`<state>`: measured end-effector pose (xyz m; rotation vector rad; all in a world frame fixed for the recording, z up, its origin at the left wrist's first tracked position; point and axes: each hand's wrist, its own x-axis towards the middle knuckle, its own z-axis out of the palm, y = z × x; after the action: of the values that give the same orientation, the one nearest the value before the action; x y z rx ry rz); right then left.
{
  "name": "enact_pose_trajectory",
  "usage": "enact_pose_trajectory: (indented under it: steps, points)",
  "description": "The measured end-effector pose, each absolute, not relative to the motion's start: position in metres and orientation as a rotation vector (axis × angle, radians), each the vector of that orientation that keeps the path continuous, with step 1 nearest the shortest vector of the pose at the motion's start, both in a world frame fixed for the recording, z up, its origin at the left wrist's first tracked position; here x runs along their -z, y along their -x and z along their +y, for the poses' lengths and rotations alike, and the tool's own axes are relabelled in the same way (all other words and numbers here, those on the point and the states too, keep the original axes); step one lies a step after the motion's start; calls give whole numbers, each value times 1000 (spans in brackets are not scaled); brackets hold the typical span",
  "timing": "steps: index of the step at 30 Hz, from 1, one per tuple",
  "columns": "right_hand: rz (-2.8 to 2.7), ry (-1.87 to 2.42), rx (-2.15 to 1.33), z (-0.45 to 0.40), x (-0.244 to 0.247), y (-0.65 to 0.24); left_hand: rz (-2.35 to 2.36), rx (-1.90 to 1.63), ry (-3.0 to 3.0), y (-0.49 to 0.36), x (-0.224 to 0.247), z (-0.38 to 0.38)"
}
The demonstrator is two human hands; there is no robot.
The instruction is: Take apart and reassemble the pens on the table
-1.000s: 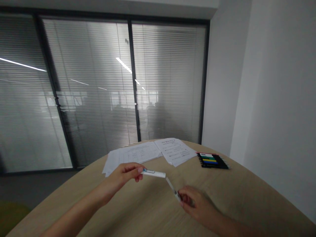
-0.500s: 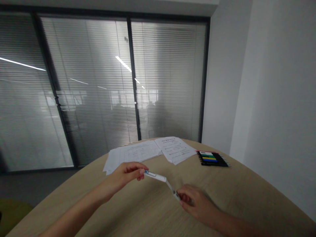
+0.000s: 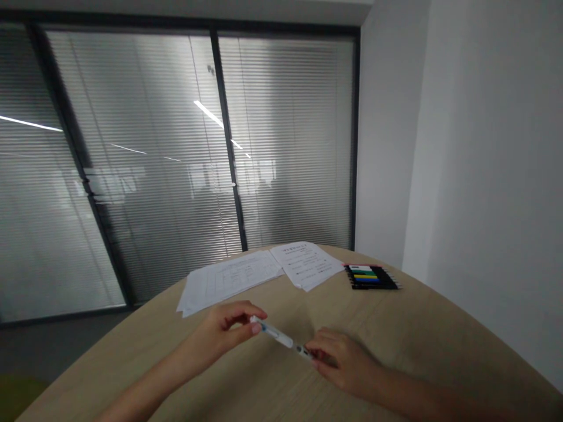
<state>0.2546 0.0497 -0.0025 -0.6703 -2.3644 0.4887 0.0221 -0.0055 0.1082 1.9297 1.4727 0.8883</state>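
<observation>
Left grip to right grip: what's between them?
In the head view, a white pen barrel at the left grip and, roughly in line, a smaller dark-marked part at the right grip.

I can't read a single word from my feed. The white printed paper sheet on the right (image 3: 310, 269) carries a larger heading along its far edge and shorter lines below it, some led by dark dots, all too blurred for me to spell out. On the overlapping white paper sheets to the left (image 3: 229, 281) I make out a faint ruled grid with illegible print. Any lettering on the slim white plastic pen (image 3: 278, 336) is too small for me.
</observation>
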Motion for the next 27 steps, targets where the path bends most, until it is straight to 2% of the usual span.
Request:
enact_pose_trajectory:
  steps: [6, 12, 18, 27]
  points:
    - [-2296, 746, -603, 50, 0, -253, 1417, -906, -1841, -35, -95, -3]
    - [-2105, 783, -797, 52, 0, -249, 1190, -1092, -1710, -48, -53, 13]
    - [-1961, 691, -983, 55, 2, -246, 1196, -1039, -1942, -84, -25, 23]
    - [-2038, 847, -831, 59, 4, -246, 1180, -1265, -1913, -91, -9, 35]
